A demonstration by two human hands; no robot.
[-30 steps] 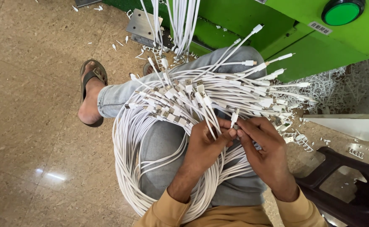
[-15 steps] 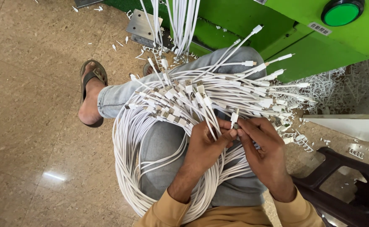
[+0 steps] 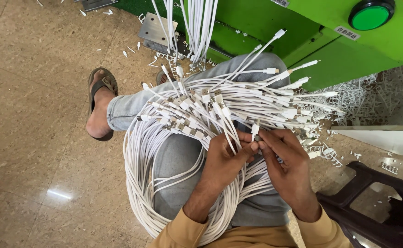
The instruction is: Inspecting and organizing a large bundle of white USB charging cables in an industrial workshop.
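A thick bundle of white cables (image 3: 165, 151) lies looped over my lap, its many plug ends (image 3: 197, 108) fanned across my knee. My left hand (image 3: 224, 158) and my right hand (image 3: 286, 160) meet above the bundle. Between their fingertips they pinch one cable's white connector (image 3: 255, 131), which stands upright. The left hand also presses on the loops beneath it. Both wrists come out of tan sleeves at the bottom of the view.
A green machine (image 3: 302, 32) with a round green button (image 3: 370, 16) stands ahead, more white cables (image 3: 197, 27) hanging from it. White plastic scraps (image 3: 371, 98) litter the floor at right. A dark plastic stool (image 3: 376, 206) is at lower right. My sandalled foot (image 3: 99, 108) rests on the tan floor.
Nothing large has moved. My fingertips have shifted slightly on the connector, and both hands stay over the bundle.
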